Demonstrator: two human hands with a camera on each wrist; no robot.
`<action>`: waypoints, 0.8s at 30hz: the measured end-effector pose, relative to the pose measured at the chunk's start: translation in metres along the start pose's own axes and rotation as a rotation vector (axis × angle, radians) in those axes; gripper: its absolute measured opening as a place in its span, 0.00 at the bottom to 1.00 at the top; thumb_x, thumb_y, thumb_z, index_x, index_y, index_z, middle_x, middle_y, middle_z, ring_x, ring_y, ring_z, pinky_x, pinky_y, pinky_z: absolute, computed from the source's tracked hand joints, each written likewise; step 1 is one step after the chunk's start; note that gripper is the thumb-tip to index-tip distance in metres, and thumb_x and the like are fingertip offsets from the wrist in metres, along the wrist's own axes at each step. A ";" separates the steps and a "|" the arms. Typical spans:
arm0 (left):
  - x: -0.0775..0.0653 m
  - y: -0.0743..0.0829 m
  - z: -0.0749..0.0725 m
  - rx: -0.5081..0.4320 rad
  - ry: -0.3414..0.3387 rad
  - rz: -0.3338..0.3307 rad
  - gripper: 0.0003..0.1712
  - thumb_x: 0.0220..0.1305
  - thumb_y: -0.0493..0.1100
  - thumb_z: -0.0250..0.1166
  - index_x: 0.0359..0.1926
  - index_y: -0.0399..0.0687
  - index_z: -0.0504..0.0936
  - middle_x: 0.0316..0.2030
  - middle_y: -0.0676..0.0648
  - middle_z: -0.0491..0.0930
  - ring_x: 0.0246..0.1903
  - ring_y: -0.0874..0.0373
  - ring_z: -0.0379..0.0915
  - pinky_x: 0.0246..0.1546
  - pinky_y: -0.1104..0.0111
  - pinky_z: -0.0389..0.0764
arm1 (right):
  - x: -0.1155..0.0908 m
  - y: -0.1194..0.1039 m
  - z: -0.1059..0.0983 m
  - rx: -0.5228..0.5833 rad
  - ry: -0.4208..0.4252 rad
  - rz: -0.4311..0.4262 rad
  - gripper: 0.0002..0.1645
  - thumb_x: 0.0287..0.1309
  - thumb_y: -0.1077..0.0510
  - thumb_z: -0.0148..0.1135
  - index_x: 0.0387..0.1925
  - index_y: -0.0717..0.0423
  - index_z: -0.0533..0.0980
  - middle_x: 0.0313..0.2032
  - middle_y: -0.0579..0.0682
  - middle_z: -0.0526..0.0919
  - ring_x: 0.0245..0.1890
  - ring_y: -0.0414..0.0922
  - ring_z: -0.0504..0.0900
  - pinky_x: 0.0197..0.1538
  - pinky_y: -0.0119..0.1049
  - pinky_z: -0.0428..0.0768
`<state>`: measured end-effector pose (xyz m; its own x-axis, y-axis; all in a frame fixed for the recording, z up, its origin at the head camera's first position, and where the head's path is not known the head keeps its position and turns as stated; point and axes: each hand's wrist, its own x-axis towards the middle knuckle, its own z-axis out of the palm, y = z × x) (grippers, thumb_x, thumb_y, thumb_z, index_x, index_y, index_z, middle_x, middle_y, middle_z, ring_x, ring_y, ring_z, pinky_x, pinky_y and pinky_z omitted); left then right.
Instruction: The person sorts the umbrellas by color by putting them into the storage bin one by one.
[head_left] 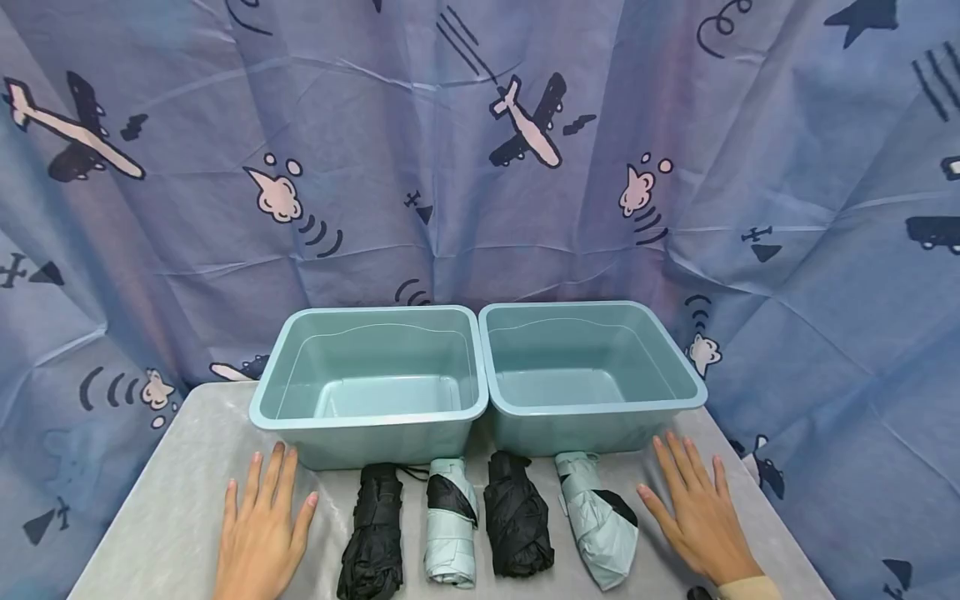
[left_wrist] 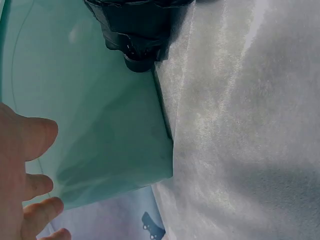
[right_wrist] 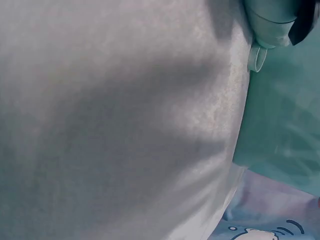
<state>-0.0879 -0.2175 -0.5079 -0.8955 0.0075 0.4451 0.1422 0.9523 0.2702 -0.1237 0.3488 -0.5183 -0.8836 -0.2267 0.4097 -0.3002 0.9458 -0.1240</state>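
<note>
My left hand [head_left: 258,529] is at the table's left side with fingers straight and spread, holding nothing. Beside its thumb lies a black folded umbrella [head_left: 375,533]. To the right follow a pale green folded umbrella [head_left: 451,542], another black folded umbrella [head_left: 517,517] and another pale green one [head_left: 600,525], side by side. My right hand [head_left: 697,512], also empty with straight fingers, is just right of this last umbrella. In the left wrist view, the thumb and fingertips [left_wrist: 42,135] show against a green bin wall. The right wrist view shows a pale green umbrella end with its strap loop [right_wrist: 257,59].
Two green plastic bins, the left one [head_left: 367,423] and the right one [head_left: 592,408], stand side by side behind the umbrellas, with nothing visible inside. A pale cloth covers the table [head_left: 180,467]. A blue printed curtain [head_left: 360,167] hangs behind. A small dark object [head_left: 698,592] lies near the right wrist.
</note>
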 end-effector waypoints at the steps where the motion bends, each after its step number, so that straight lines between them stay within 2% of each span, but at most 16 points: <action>1: 0.001 0.000 0.000 -0.004 0.000 -0.004 0.39 0.71 0.49 0.63 0.74 0.35 0.63 0.73 0.32 0.60 0.74 0.33 0.46 0.71 0.37 0.35 | 0.000 0.000 0.000 0.005 0.000 0.002 0.45 0.72 0.42 0.57 0.80 0.56 0.53 0.77 0.63 0.54 0.79 0.48 0.33 0.74 0.60 0.28; 3: 0.001 0.001 -0.001 -0.016 -0.001 -0.014 0.38 0.71 0.49 0.64 0.74 0.34 0.64 0.72 0.31 0.62 0.73 0.31 0.49 0.70 0.35 0.38 | 0.001 -0.002 0.000 0.014 0.003 0.002 0.45 0.72 0.43 0.58 0.79 0.56 0.54 0.75 0.65 0.58 0.79 0.52 0.37 0.74 0.60 0.29; 5: 0.001 0.001 -0.001 -0.025 -0.005 -0.026 0.37 0.71 0.48 0.64 0.73 0.34 0.65 0.70 0.31 0.63 0.71 0.30 0.53 0.69 0.34 0.43 | 0.001 -0.003 0.000 0.023 0.019 -0.004 0.43 0.71 0.44 0.59 0.78 0.58 0.58 0.72 0.66 0.63 0.78 0.60 0.47 0.74 0.60 0.32; 8: 0.000 0.003 -0.002 -0.040 0.009 -0.033 0.34 0.70 0.47 0.65 0.69 0.32 0.70 0.66 0.30 0.69 0.67 0.29 0.60 0.64 0.34 0.55 | 0.003 -0.005 -0.001 0.051 0.063 -0.020 0.39 0.69 0.47 0.63 0.73 0.61 0.66 0.66 0.66 0.71 0.68 0.66 0.64 0.72 0.66 0.44; 11: -0.001 0.003 -0.002 -0.071 0.050 -0.033 0.28 0.67 0.45 0.67 0.62 0.32 0.77 0.59 0.31 0.76 0.60 0.31 0.69 0.57 0.37 0.65 | 0.006 -0.006 -0.003 0.070 0.103 -0.044 0.34 0.65 0.50 0.67 0.66 0.63 0.72 0.58 0.64 0.77 0.57 0.66 0.73 0.62 0.68 0.61; 13: -0.002 0.004 -0.004 -0.103 0.043 -0.058 0.24 0.67 0.44 0.67 0.58 0.33 0.80 0.54 0.33 0.80 0.55 0.32 0.74 0.53 0.39 0.69 | 0.007 -0.008 -0.005 0.078 0.111 -0.043 0.31 0.64 0.50 0.69 0.63 0.62 0.74 0.55 0.63 0.79 0.53 0.65 0.76 0.55 0.66 0.68; 16: -0.001 0.003 -0.008 -0.173 -0.041 -0.155 0.20 0.68 0.46 0.67 0.55 0.36 0.84 0.51 0.35 0.83 0.51 0.35 0.78 0.48 0.39 0.74 | 0.007 -0.013 -0.007 0.097 0.085 -0.003 0.27 0.64 0.51 0.69 0.59 0.61 0.77 0.50 0.60 0.82 0.50 0.63 0.79 0.48 0.63 0.73; 18: 0.001 0.001 -0.010 -0.233 -0.124 -0.242 0.20 0.71 0.47 0.65 0.55 0.37 0.84 0.50 0.36 0.84 0.49 0.36 0.80 0.47 0.40 0.76 | 0.007 -0.017 -0.009 0.134 0.040 0.053 0.24 0.66 0.50 0.67 0.58 0.59 0.78 0.48 0.58 0.83 0.48 0.61 0.81 0.45 0.63 0.75; 20: 0.003 -0.001 -0.011 -0.302 -0.161 -0.317 0.21 0.73 0.48 0.63 0.56 0.37 0.84 0.50 0.37 0.84 0.49 0.39 0.81 0.48 0.43 0.77 | 0.009 -0.021 -0.011 0.192 -0.020 0.112 0.22 0.68 0.50 0.65 0.57 0.59 0.79 0.47 0.56 0.83 0.47 0.58 0.82 0.44 0.61 0.78; 22: 0.006 -0.004 -0.012 -0.367 -0.140 -0.372 0.21 0.74 0.48 0.62 0.56 0.36 0.83 0.48 0.36 0.85 0.46 0.40 0.82 0.47 0.46 0.79 | 0.011 -0.024 -0.013 0.258 -0.093 0.169 0.22 0.70 0.49 0.64 0.58 0.58 0.79 0.46 0.54 0.83 0.45 0.54 0.82 0.44 0.57 0.80; 24: 0.010 -0.006 -0.014 -0.410 -0.072 -0.414 0.20 0.75 0.47 0.61 0.56 0.34 0.83 0.46 0.36 0.86 0.45 0.42 0.83 0.46 0.57 0.82 | 0.014 -0.028 -0.016 0.326 -0.161 0.220 0.24 0.71 0.48 0.63 0.59 0.59 0.78 0.46 0.52 0.83 0.44 0.51 0.82 0.43 0.51 0.81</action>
<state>-0.0922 -0.2277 -0.4930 -0.9356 -0.3055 0.1770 -0.0866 0.6845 0.7239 -0.1217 0.3233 -0.4949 -0.9764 -0.0855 0.1982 -0.1732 0.8583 -0.4831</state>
